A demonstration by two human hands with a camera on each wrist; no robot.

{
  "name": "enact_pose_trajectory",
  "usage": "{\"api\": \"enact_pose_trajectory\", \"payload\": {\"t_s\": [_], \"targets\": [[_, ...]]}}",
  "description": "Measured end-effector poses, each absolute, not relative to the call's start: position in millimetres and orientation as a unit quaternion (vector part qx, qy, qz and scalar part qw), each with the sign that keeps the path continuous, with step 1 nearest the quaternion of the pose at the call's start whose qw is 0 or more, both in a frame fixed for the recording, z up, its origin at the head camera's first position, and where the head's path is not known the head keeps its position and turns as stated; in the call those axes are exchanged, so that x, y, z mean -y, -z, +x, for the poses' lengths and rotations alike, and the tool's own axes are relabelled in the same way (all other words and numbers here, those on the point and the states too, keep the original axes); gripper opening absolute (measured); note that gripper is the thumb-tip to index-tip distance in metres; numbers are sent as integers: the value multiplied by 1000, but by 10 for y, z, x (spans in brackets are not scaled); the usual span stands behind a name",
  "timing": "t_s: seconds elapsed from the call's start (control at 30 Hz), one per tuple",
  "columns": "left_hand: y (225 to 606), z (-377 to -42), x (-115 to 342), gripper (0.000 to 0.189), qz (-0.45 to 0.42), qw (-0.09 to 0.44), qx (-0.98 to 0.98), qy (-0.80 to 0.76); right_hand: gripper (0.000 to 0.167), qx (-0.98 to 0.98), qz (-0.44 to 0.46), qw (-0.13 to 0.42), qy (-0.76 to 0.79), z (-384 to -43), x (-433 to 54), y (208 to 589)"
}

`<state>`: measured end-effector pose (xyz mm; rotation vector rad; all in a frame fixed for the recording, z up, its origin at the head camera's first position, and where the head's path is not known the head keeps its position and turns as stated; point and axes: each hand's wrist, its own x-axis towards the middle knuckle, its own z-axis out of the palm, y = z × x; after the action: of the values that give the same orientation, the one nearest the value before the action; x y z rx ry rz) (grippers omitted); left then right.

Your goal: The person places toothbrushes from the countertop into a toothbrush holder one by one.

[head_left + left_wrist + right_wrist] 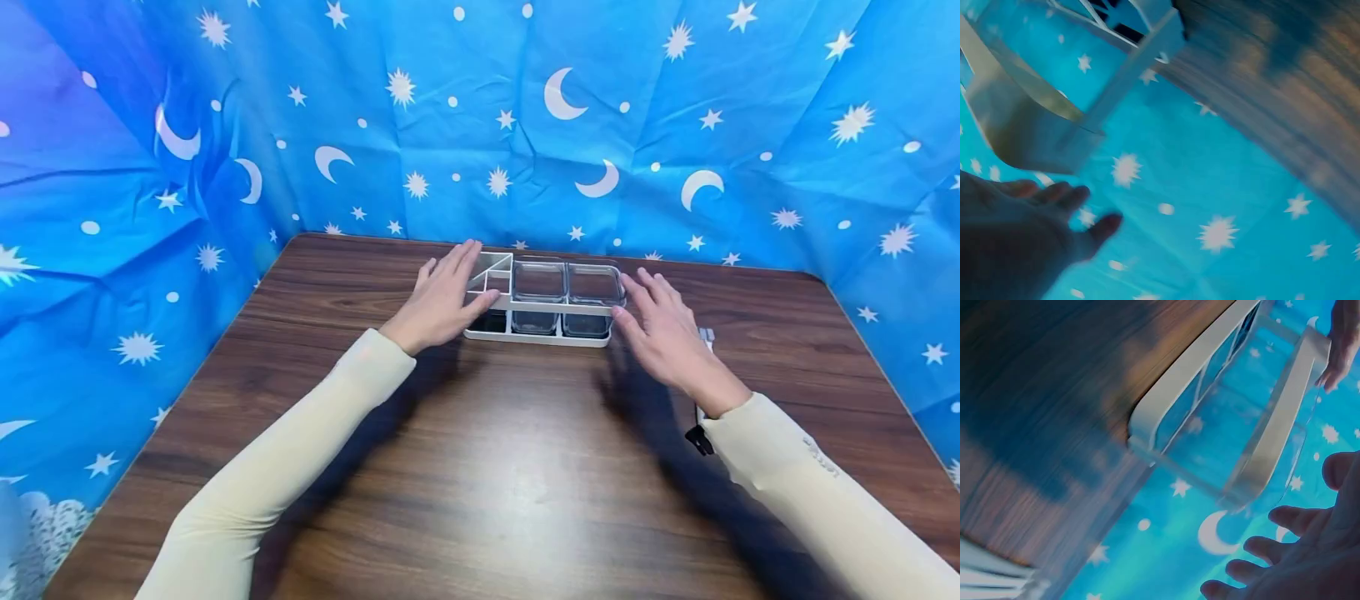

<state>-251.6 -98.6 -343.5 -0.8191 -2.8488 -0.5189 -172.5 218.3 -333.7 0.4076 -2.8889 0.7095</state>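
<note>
A white two-tier organizer (562,308) stands near the back edge of the table. Its upper tier carries two clear square bins (540,283) on the right and a section with slanted dividers on the left; darker compartments show in the tier below. My left hand (442,302) is at the organizer's left end, fingers extended and thumb overlapping its front in the head view. At the opposite end is my right hand (663,332), fingers spread and fingertips right at the corner. In the right wrist view, the right hand's fingers (1266,550) are loosely extended beside the clear bin.
A white object (707,337) lies partly hidden behind my right hand, with a black piece (700,440) near the cuff. The brown wooden table (480,500) ends at a blue curtain (480,117) patterned with moons and stars, hanging behind and at both sides.
</note>
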Motion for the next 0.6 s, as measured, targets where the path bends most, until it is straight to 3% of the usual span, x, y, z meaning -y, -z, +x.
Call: {"api": "enact_pose_trajectory", "payload": {"t_s": [0.27, 0.6], "targets": [[3557, -2799, 1205, 91, -280, 3, 910, 304, 54, 968, 68, 39, -238, -1669, -2609, 3365], [3654, -2943, 1254, 99, -281, -55, 897, 337, 43, 978, -5, -60, -198, -1616, -3215, 3591]]}}
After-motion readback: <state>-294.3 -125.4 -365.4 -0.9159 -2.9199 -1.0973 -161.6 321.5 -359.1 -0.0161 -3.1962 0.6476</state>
